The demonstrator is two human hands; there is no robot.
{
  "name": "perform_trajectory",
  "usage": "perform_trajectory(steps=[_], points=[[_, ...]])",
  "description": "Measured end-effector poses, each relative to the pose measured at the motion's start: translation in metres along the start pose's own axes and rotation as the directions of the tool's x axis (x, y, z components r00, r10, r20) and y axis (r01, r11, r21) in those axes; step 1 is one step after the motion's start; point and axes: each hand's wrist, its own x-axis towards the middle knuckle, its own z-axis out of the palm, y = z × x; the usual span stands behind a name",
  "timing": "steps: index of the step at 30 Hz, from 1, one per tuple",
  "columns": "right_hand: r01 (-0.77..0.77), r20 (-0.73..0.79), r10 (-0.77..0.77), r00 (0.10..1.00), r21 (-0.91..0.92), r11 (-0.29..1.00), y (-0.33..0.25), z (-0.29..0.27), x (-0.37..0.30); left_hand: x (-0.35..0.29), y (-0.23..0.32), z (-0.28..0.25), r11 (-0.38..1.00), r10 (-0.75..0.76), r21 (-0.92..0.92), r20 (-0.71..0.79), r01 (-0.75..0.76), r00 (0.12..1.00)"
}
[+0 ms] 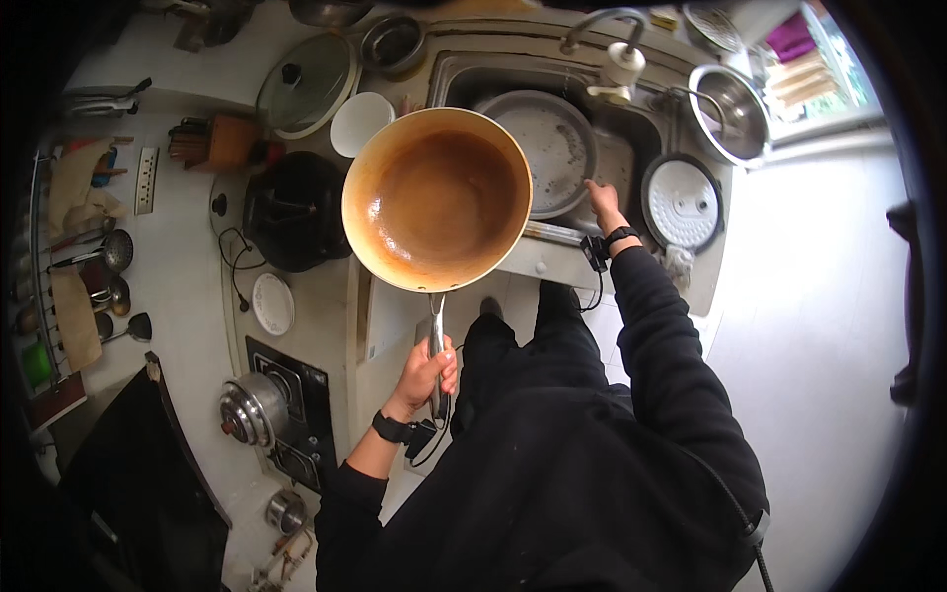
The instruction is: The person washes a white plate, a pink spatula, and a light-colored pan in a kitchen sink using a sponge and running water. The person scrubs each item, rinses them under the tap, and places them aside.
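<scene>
A deep frying pan (444, 202) with a cream rim and brown, glossy inside is held up in front of the counter by my left hand (430, 375), whose fingers wrap round its metal handle. A wide grey basin (552, 148) with dark specks on its bottom sits in the sink (617, 148), partly hidden behind the pan. At the basin's near right rim is my right hand (604, 202), fingers closed on the edge. Both wrists wear black bands with small devices and cables.
A tap (621, 64) rises behind the sink. To its right are a steel bowl (730, 113) and a round white perforated piece (681, 202). On the left stand a white bowl (362, 124), glass lid (311, 87), black appliance (291, 212), small plate (273, 303) and stove pot (252, 409).
</scene>
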Motion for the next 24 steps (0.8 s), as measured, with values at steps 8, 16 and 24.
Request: perform_trajectory(steps=[8,16,24], points=[[-0.444,0.525,0.235,0.818,0.315,0.839,0.025,0.027,0.054,0.031,0.023,0.027,0.996,0.005,-0.088,-0.068,-0.011,0.998],[-0.267,0.28,0.19,0.941,0.267,0.926,0.022,0.036,0.048,0.043,0.041,0.018,0.997,0.039,-0.06,-0.092,-0.045,0.995],[-0.258,0.298,0.173,0.939,0.273,0.927,-0.018,0.009,-0.009,0.026,0.061,-0.017,0.994,0.104,-0.035,-0.073,-0.106,0.992]])
